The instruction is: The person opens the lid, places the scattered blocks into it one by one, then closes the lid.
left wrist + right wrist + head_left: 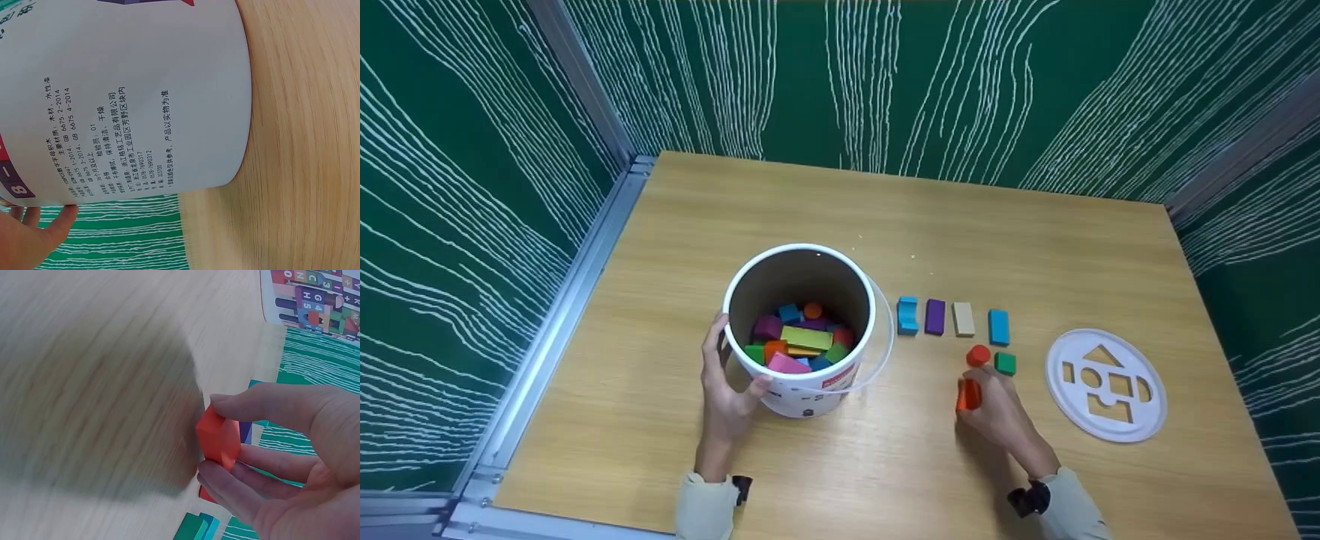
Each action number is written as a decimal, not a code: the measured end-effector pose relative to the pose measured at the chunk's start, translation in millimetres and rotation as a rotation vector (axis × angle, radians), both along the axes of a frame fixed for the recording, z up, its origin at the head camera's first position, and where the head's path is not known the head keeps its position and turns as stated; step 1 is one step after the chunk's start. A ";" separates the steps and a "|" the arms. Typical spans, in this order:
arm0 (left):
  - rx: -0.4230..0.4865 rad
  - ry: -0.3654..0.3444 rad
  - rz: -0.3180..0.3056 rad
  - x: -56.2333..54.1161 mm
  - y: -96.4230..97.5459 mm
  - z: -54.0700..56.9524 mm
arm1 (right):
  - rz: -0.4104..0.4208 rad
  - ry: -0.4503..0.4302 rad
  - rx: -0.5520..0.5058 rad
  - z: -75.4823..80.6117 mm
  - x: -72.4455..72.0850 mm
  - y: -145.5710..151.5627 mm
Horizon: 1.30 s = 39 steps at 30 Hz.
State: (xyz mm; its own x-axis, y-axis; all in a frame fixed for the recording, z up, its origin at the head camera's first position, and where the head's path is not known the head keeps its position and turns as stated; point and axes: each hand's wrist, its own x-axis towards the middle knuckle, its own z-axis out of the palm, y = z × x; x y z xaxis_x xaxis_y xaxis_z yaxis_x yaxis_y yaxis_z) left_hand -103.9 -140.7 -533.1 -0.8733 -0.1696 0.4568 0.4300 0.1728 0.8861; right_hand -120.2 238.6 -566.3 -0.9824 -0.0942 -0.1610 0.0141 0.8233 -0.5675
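Currently I have the right grip [997, 411] pinching an orange block [969, 394] between thumb and fingers, on the near side of a red round block [978, 355] and a green block [1005, 364]; whether it touches the desk [697, 210], I can't tell. My left grip [727, 401] curves round the outside of a white bucket [810, 403], thumb towards me. Everything stands on pale wood grain, with tiny light specks [913, 256] beyond the bucket. Green walls [802, 75] streaked with wavy white lines enclose the far edge and both sides; a metal rail [570, 315] follows the left edge.

Close to the fingertips, the red and green pieces crowd my right side. Past them run a notched blue block [907, 316], a purple block [935, 317], a cream block [964, 319] and a plain blue block [999, 327]. The bucket's clear handle [892, 330] bows out towards that row, and mixed blocks [807, 337] lie inside. Farther right, a white lid [1072, 397] with cut-out shapes rests flat.
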 end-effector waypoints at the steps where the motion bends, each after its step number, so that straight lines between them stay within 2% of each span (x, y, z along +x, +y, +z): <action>1: 0.004 -0.002 -0.002 -0.7 -0.4 -2.7 | 0.004 0.003 0.002 0.4 0.1 0.0; 4: 0.013 -0.002 -0.008 -1.8 -1.1 -6.7 | -0.002 -0.002 0.004 1.4 0.4 -0.1; 9: 0.010 0.010 -0.011 -1.7 -1.4 -6.4 | -0.005 -0.022 -0.003 1.9 0.8 0.7; 14: -0.006 -0.009 0.001 -1.4 -2.5 -5.6 | 0.005 -0.017 -0.015 3.8 0.6 0.5; 16: -0.009 -0.021 0.005 0.0 -2.7 -5.1 | 0.009 -0.016 -0.023 5.0 1.8 -0.3; 17: -0.012 -0.028 0.009 2.4 -1.5 0.7 | 0.012 -0.017 -0.028 5.7 2.4 -0.6; 23: -0.017 -0.022 0.008 2.9 0.9 4.7 | 0.005 -0.031 -0.050 16.6 3.3 -2.0; 24: -0.016 -0.017 0.006 1.2 0.6 1.8 | 0.003 -0.034 -0.051 19.2 3.0 -2.5; 30: -0.002 0.008 -0.004 8.4 7.9 28.9 | 0.004 -0.030 -0.100 33.8 4.1 -8.1; 32: -0.001 0.009 -0.005 10.2 9.1 34.8 | 0.012 -0.019 -0.121 39.5 4.9 -10.5; 39: -0.012 -0.031 0.003 11.9 9.1 37.1 | 0.038 0.035 -0.152 56.2 5.7 -19.6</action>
